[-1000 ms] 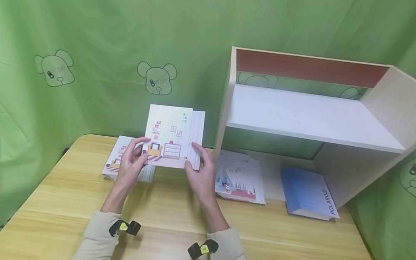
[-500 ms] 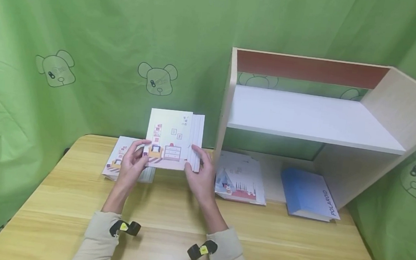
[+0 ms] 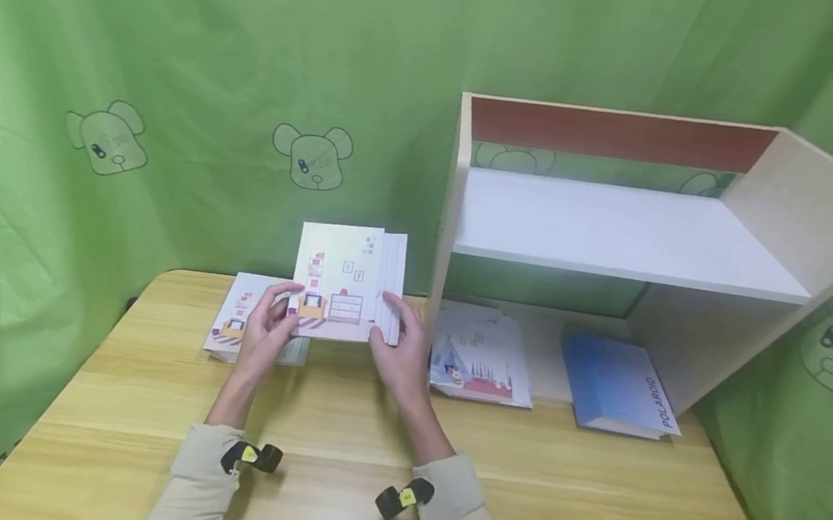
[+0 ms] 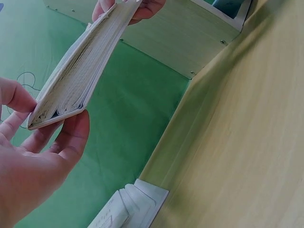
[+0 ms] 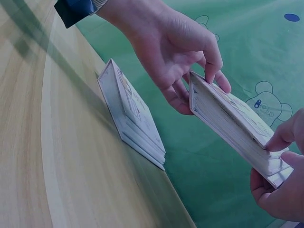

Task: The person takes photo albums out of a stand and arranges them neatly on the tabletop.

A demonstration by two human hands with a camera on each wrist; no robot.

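A green curtain (image 3: 212, 39) printed with bear heads hangs behind and to both sides of everything. Before it spreads the wood-grain counter (image 3: 336, 470), and at its back right corner stands a two-tier bookshelf (image 3: 630, 230), with a white middle board and a reddish strip across the top of the back. On its lower level, a blue POLAROID book (image 3: 618, 388) lies towards the right wall and a tent-cover book (image 3: 482, 358) lies by the left one, both reaching to the front.

The armchair-cover book (image 3: 339, 282) is held in the air near the counter's back edge, left of the bookshelf, its cover tilted up towards the head camera (the inner pages stick out past the cover on the right). Below it, towards the counter's back left corner, lies a second armchair book (image 3: 229, 326).

The left hand (image 3: 267, 329) pinches the held book's left edge, its fingers apart only by the book's thickness. The right hand (image 3: 404, 347) pinches the right edge just as narrowly, fingers over the protruding pages. Smallest are the black wrist cameras (image 3: 253, 455) with yellow labels, one at each cuff.
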